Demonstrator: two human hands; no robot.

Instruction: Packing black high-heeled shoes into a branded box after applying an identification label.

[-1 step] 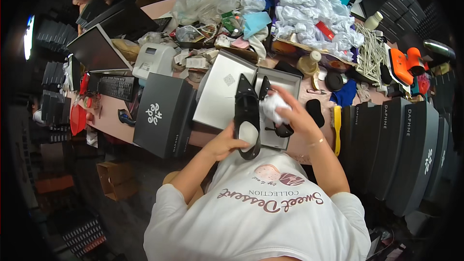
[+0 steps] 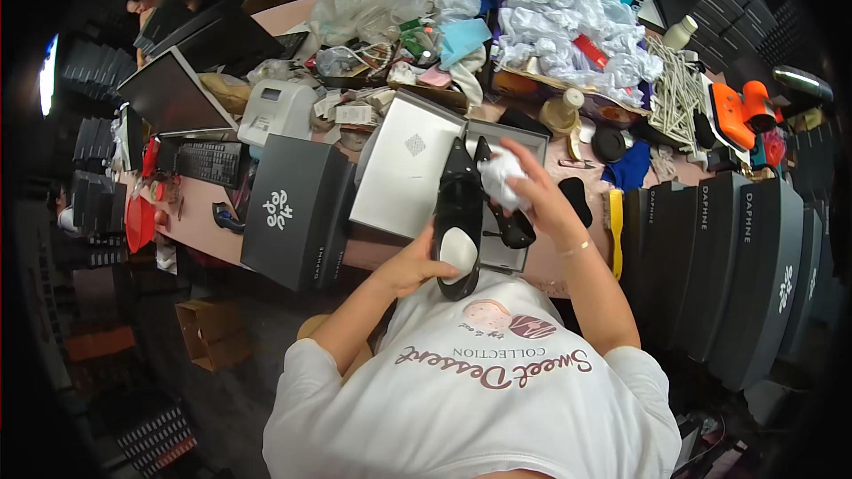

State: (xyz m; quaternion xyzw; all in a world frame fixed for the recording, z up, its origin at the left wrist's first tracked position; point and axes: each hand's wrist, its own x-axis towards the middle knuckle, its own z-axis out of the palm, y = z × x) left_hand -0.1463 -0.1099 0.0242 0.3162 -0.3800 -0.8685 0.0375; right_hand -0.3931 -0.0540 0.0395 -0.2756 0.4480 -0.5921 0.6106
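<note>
A black pointed shoe with a pale insole is gripped near its heel by my left hand, thumb over the insole. My right hand is closed around a crumpled wad of white paper, just right of the shoe's front part. Beyond and beneath them is an open shoebox, its pale lid on the left and its grey tray on the right. A second black shoe lies in the tray, partly hidden by the paper and my right hand.
A closed dark shoebox stands to the left, near a keyboard and a white label printer. Upright dark boxes line the right side, beside a yellow-handled tool. Crumpled white paper fills a carton at the back.
The held shoe has tilted slightly, its toe shifting a little right and nearer. The paper wad stays in my right hand, and the whole view has shifted slightly.
</note>
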